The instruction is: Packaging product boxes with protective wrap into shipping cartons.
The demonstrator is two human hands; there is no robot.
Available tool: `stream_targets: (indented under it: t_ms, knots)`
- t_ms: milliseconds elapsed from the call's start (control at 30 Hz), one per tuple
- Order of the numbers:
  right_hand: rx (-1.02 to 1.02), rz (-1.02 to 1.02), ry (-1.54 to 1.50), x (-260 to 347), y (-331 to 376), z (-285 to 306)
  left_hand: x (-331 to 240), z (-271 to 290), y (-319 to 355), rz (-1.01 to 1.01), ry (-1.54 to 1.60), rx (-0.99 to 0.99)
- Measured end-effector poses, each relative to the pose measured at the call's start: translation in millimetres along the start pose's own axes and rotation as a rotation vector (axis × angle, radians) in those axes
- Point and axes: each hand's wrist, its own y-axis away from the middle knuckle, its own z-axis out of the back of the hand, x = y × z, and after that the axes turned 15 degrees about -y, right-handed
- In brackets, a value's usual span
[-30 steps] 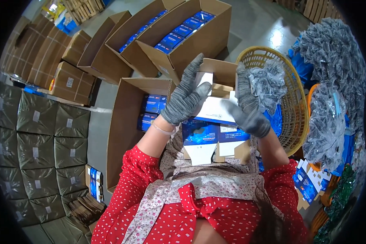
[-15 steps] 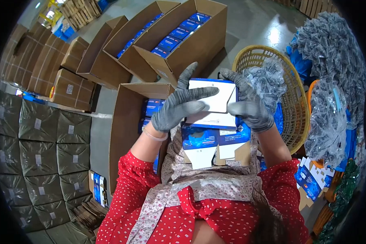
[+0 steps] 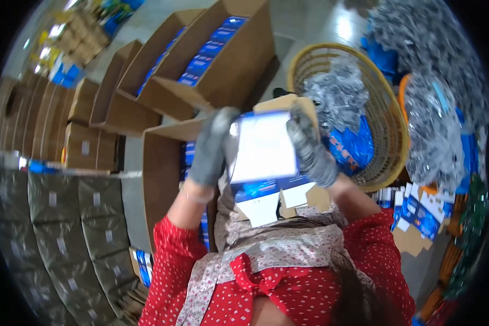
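Carton: the white-topped, blue-edged cardboard carton is at the clock's centre, over the lap, likely kept close so both hands reach its sides.
Left hand: the grey-gloved left hand, at nine o'clock, braces the carton's left side; blur hides the exact finger contact.
Right hand: the grey-gloved right hand, at three, grasps the opposite edge, apparently steadying it between two palms.
Blanks: flat blue-and-white cardboard blanks lie at six, on the lap, probably for easy reach.
Brown box: a tall, open brown cardboard box stands at nine, blue cartons inside.
Basket: a round yellow plastic basket, between two and three, keeps clear plastic bags together.
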Motion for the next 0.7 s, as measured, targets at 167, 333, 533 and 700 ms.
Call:
stream_targets:
  t_ms: [167, 333, 533, 700]
  knots:
    - [0.054, 0.174, 0.300, -8, 0, -13, -42, -23, 32, -0.450, -0.128, -0.141]
    - [0.129, 0.291, -0.289, 40, -23, 28, -16, -9, 19, -0.375, 0.191, -0.209]
    - [0.000, -0.424, -0.559, -100, -51, 64, 19, -19, 43, -0.224, -0.070, -0.077]
    - [-0.211, -0.846, 0.357, -344, -56, 97, 39, -21, 10, 0.124, 0.022, -0.113]
